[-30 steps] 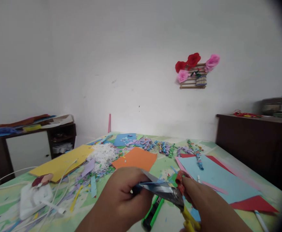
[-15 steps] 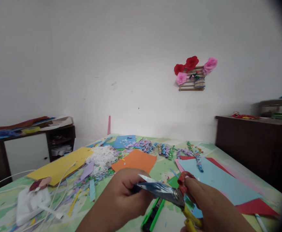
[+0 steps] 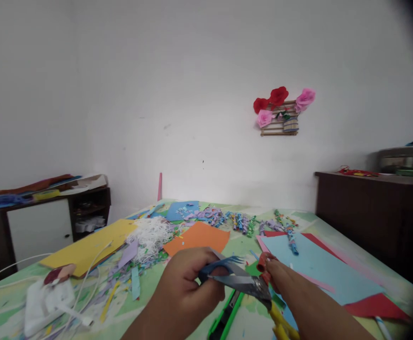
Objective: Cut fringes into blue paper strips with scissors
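Note:
My left hand (image 3: 188, 283) is closed on a blue paper strip (image 3: 224, 265), pinched between thumb and fingers. Thin cut fringes show at the strip's right end. My right hand (image 3: 295, 288) grips scissors (image 3: 242, 282) with a red upper handle (image 3: 263, 262) and a yellow lower handle (image 3: 280, 326). The handles are spread apart, and the blades point left at the blue strip, close to my left fingers. Part of the strip is hidden in my left hand. Below the blades, a green box cutter (image 3: 226, 314) lies on the table.
Shredded white string (image 3: 153, 236) and paper scraps lie left of an orange sheet (image 3: 197, 237). Yellow sheets (image 3: 93, 245), a white charger (image 3: 45, 302) and cables are at left. Light blue paper (image 3: 329, 264) over red sheets lies right. Several fringed paper rolls (image 3: 240, 222) line the back.
The blue strip's fringed end now shows above the blades. The blades have shifted against the strip, and the scissor handles are still apart. My left hand has moved slightly right.

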The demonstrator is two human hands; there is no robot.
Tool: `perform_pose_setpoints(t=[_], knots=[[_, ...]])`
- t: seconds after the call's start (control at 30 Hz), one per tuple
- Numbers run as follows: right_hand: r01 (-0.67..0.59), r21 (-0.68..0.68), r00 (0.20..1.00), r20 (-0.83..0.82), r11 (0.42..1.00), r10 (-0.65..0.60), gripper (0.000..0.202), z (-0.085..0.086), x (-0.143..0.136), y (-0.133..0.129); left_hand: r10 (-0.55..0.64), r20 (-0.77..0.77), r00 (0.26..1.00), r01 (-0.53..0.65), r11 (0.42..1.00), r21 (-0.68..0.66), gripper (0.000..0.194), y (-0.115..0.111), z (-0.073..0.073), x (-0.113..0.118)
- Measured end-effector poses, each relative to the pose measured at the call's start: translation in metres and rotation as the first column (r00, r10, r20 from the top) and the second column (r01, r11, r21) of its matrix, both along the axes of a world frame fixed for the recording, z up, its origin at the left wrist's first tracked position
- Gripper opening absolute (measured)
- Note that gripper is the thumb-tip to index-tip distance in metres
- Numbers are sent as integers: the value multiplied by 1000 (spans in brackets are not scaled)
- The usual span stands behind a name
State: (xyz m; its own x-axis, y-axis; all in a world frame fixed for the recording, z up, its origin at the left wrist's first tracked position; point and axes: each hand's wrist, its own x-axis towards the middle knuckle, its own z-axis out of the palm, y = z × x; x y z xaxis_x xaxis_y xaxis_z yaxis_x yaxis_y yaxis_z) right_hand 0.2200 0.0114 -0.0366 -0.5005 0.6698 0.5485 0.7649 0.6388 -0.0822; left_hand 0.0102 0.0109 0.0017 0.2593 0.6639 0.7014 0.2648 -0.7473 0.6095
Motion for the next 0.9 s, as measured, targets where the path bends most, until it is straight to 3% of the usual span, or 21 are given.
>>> perform_pose_setpoints(t=[0.1,0.33,0.63,0.9], knots=[[1,-19,1000,-31,1000,-2,59,2,0,-4,9,40,999,-11,999,45,20,-4,0,5],[-39,-38,999,8,998,40,58,1,-1,-6,42,134,990,-44,999,11,19,-9,2,11],[11,-66,1000,17,998,-10,49,3,-4,-7,127,123,984,-140,985,105,21,-9,0,12],[26,-109,999,-29,994,-29,46,5,-9,-7,22,56,998,-19,999,-36,20,-11,4,3]])
